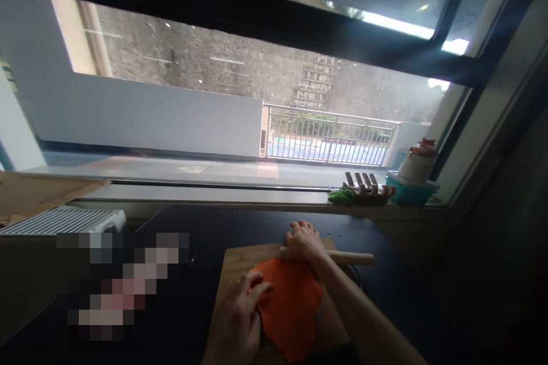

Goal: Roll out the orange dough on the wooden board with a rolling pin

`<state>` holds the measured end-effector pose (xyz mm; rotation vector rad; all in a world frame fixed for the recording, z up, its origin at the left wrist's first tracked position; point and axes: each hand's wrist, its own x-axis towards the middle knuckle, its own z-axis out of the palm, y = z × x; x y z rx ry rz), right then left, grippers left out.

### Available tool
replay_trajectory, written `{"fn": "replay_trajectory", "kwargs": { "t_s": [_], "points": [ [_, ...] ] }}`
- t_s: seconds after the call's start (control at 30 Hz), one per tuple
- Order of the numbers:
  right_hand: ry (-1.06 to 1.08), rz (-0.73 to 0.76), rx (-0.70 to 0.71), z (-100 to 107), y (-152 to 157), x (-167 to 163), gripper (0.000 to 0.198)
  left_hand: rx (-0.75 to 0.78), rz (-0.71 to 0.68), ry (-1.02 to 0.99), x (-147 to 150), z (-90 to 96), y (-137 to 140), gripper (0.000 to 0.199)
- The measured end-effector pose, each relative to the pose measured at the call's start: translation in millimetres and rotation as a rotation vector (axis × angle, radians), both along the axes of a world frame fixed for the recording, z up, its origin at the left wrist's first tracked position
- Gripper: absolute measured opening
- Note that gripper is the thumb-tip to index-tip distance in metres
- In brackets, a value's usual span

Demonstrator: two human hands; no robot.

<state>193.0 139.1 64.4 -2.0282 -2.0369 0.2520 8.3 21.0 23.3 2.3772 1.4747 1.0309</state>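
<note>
Head camera view showed two bare hands at work over a wooden board on a dark table. On the board lay a flat, floppy orange sheet with a wavy edge.

The right arm reached up and in from the low right corner, nearly straight, and passed over the right part of the board. At its end, the right hand lay palm down across a pale rolling pin, near the pin's left end. Its fingers were spread out and poked past the far side of the pin. The pin lay sideways along the top of the orange sheet, and its other end stuck out past the board.

The left hand came up from the bottom, back side up, with its fingers bent toward the right. Its fingertips were at the left edge of the orange sheet. It was dim there, so I could not tell if they pinched the sheet or just rested on it.
</note>
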Motion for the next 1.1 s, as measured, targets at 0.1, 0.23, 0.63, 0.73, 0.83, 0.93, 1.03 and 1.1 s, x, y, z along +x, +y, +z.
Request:
{"fn": "replay_trajectory", "kwargs": {
  "t_s": [0.1, 0.23, 0.63, 0.73, 0.83, 0.93, 1.03, 1.1],
  "points": [
    [-0.029, 0.028, 0.102, -5, -29, -2, 0.038, -0.002, 0.001, -0.018, 3, -0.7, 1, 0.046],
    [-0.057, 0.028, 0.139, -4, -29, -2, 0.037, -0.006, -0.007, -0.021, 4, 1.0, 0, 0.047],
    [-0.033, 0.000, 0.100, -4, -27, -4, 0.040, -0.062, -0.007, -0.029, 3, 8.9, -4, 0.049],
    [-0.011, 0.002, 0.205, -10, -43, -5, 0.044, -0.044, -0.014, -0.027, 3, 6.0, -4, 0.053],
    [0.019, -0.025, 0.177, -6, -26, -3, 0.045, 0.059, 0.039, 0.024, 2, 4.9, -6, 0.051],
    [0.033, -0.050, 0.152, 2, 7, 1, 0.039, 0.249, 0.131, 0.109, -1, 3.5, -8, 0.046],
    [0.061, -0.042, 0.178, 8, 30, 6, 0.031, 0.331, 0.122, 0.106, -3, -3.2, -9, 0.038],
    [0.088, -0.012, 0.161, 8, 33, 9, 0.029, 0.325, 0.068, 0.014, -2, -9.0, -9, 0.033]
  ]
}}
